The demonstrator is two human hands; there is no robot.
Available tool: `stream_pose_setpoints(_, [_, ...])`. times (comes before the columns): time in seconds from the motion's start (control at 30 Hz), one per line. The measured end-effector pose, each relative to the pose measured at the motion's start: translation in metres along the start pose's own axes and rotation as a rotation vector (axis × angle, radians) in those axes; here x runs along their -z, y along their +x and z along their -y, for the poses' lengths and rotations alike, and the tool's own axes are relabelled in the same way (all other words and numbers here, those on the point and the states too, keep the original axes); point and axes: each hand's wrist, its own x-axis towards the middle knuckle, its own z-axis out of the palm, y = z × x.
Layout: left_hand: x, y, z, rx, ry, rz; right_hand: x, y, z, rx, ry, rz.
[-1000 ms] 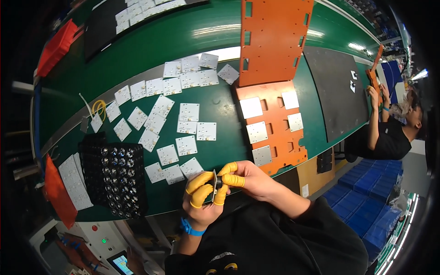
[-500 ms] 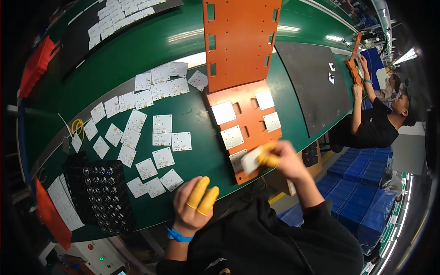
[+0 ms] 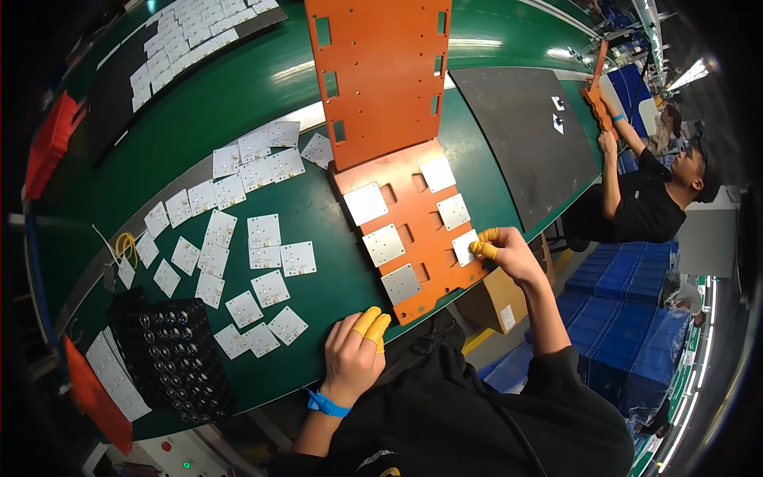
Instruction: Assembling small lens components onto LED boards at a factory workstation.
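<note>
My right hand (image 3: 509, 253), in yellow rubbery fingertip covers (image 3: 486, 251), touches the right edge of a thin white square plate with small holes (image 3: 462, 250); I can't tell from here whether the grip is pinching it or only pressing it. The plate lies at the near right spot of a flat orange slotted fixture (image 3: 413, 208). Half a second ago I saw that hand blurred, with a pale plate over the fixture's near end; now a plate covers this spot, which I read as closing the last gap in two rows of three. Being square, it shows no clear long axis: its broad face points up, and its sides run roughly with the fixture's, whose length goes far to near, drifting slightly right. My left hand (image 3: 355, 358) lies left of the fixture's near end, loosely bent, released, nothing visible in it. At the fixture's far end rises an orange panel with holes (image 3: 381, 87). Farther left on the green counter (image 3: 338, 266) I see scattered white square boards (image 3: 270, 288) and a black tray of shiny round pieces (image 3: 176, 350); to the right, a dark flat mat (image 3: 509, 151) and, beyond it, a co-worker in black (image 3: 656, 203).
</note>
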Motion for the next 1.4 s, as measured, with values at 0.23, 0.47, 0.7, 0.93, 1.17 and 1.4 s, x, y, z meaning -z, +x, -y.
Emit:
stream_pose_setpoints(0.23, [-0.012,0.008,0.013,0.037,-0.019,0.001,0.005,0.003,0.005,-0.021,-0.038,0.079])
stream_pose_setpoints(0.47, [-0.014,0.011,0.014,0.066,-0.028,-0.024,0.004,0.043,0.090,0.299,-0.068,-0.093])
stream_pose_setpoints(0.7, [-0.014,0.014,0.011,0.065,-0.069,-0.051,0.000,0.128,0.171,0.377,0.555,0.293])
stream_pose_setpoints(0.93, [-0.009,0.012,0.014,0.101,-0.174,-0.090,0.013,0.064,0.140,0.421,0.817,0.240])
stream_pose_setpoints(1.17, [-0.007,0.007,0.012,0.276,-0.328,-0.131,0.020,-0.040,0.030,0.390,0.763,0.098])
stream_pose_setpoints(1.4, [-0.004,0.006,0.016,0.243,-0.320,-0.153,0.045,-0.056,0.046,0.283,0.221,0.071])
